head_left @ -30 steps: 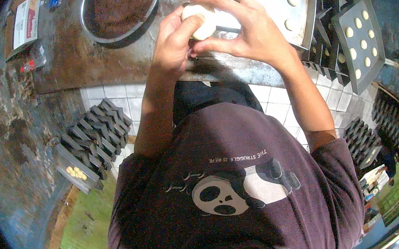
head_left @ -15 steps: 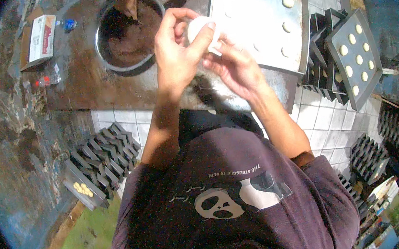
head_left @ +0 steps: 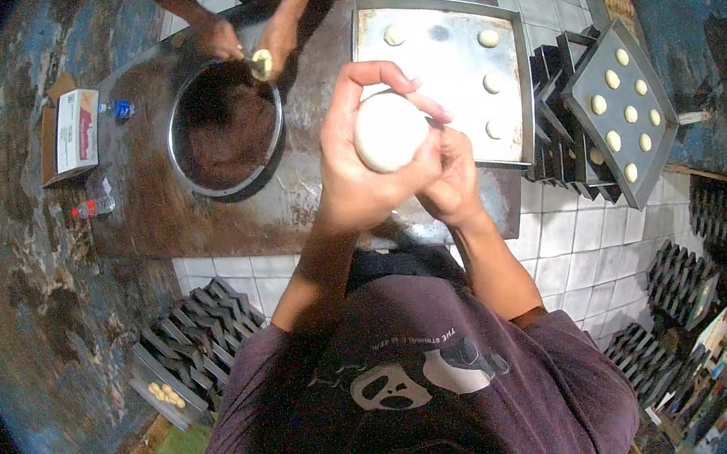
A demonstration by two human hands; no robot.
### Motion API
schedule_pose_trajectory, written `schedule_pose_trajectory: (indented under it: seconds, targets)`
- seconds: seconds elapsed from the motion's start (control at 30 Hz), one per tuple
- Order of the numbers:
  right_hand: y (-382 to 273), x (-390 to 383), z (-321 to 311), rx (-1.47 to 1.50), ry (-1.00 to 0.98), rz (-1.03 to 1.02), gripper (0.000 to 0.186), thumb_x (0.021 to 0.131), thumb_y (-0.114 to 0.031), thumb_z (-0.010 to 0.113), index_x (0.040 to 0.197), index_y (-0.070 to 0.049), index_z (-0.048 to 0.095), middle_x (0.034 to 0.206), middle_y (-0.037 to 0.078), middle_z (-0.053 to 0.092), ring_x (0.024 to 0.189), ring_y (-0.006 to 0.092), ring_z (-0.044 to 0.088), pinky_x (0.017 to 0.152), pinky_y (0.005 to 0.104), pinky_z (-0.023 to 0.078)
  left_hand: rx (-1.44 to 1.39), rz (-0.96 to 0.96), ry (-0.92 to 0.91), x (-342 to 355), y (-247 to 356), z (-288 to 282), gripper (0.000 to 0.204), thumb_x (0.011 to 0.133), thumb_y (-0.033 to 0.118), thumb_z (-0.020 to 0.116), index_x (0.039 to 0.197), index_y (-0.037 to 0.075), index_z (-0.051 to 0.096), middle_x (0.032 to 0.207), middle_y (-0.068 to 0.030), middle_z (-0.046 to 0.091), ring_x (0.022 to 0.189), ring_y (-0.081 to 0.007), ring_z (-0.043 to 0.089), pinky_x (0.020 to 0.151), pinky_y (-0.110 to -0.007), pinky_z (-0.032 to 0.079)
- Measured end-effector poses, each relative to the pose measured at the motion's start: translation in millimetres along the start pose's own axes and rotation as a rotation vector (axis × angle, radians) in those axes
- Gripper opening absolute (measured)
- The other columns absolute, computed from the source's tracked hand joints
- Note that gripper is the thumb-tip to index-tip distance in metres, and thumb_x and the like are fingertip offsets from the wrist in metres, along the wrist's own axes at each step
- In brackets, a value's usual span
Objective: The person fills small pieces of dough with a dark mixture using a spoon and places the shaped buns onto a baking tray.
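Note:
A smooth white ball of dough sits in my left hand, whose fingers curl over its top. My right hand presses against the ball from the right and below, fingers pinched on it. Both hands hover over the front edge of a worn metal table. Just beyond them lies a flat metal tray with several small dough rounds along its right side.
A round metal bowl of dark brown filling stands at left; another person's hands work a small piece over it. A small carton and little bottles lie at far left. Stacked trays with dough rounds lean at right; more dark trays stand on the tiled floor.
The view has tipped so the table and bowl sit lower in the picture. My hands still work the dough ball, which now shows rounder and more closed.

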State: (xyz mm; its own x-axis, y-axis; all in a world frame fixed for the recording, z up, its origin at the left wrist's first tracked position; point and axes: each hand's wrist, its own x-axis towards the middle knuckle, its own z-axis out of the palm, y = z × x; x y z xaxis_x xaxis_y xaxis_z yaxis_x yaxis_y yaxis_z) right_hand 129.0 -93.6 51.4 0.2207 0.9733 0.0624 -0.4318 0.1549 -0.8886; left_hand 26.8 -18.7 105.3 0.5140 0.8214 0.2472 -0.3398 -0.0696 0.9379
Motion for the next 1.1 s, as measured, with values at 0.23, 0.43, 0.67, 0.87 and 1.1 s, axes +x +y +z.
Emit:
schedule_pose_trajectory:
  seconds: [0.23,0.43,0.67,0.87,1.1]
  targets:
    - [-11.8,11.2,-46.7,-0.569,-0.157,0.105,0.024,0.09,-0.006,0.073,0.113,-0.001,0.071,0.105,0.008,0.074,0.097,0.0147,0.07,0.086,0.0309,0.056,0.265,-0.092,0.135,16.5,-33.2,-15.8,0.062,0.077,-0.007,0.074,0.129,0.009,0.045,0.107,-0.0064,0.063,0.102,-0.0162,0.069,0.086,-0.03,0.055]
    - [-20.4,48.2,-82.4,-0.7,0.054,0.113,0.042,0.082,-0.015,0.085,0.12,-0.004,0.071,0.123,0.009,0.069,0.105,0.0189,0.07,0.084,0.032,0.061,0.534,-0.189,-0.165,32.8,-141.4,-20.6,0.057,0.081,0.007,0.081,0.126,0.012,0.047,0.086,-0.018,0.073,0.088,-0.0336,0.076,0.07,-0.041,0.058]
    - [27.0,86.7,-169.9,-0.681,0.097,0.191,0.044,0.081,-0.019,0.087,0.119,-0.003,0.073,0.114,0.006,0.073,0.095,0.0131,0.065,0.079,0.0283,0.056,0.597,-0.18,-0.322,77.6,-238.5,-6.8,0.068,0.08,0.0,0.073,0.139,0.009,0.041,0.094,-0.0294,0.069,0.091,-0.0505,0.068,0.075,-0.054,0.055]
    - [119.2,119.7,-259.5,-0.838,0.28,0.123,0.038,0.082,-0.015,0.083,0.118,-0.006,0.074,0.114,0.006,0.07,0.094,0.0153,0.064,0.076,0.0276,0.056,0.586,-0.368,-0.315,87.4,-246.6,-36.5,0.127,0.071,0.01,0.088,0.165,0.016,0.003,0.14,-0.0291,0.053,0.07,-0.0266,0.066,0.072,-0.038,0.057]
    - [201.3,123.4,-289.5,-1.816,-0.212,0.001,0.071,0.1,-0.043,0.058,0.151,0.004,0.041,0.155,0.023,0.042,0.144,0.0372,0.04,0.118,0.048,0.036,0.555,-0.549,-0.094,-41.6,-276.3,-124.2,0.112,0.075,0.009,0.085,0.162,0.01,0.015,0.14,-0.0206,0.053,0.09,-0.028,0.067,0.084,-0.037,0.057]
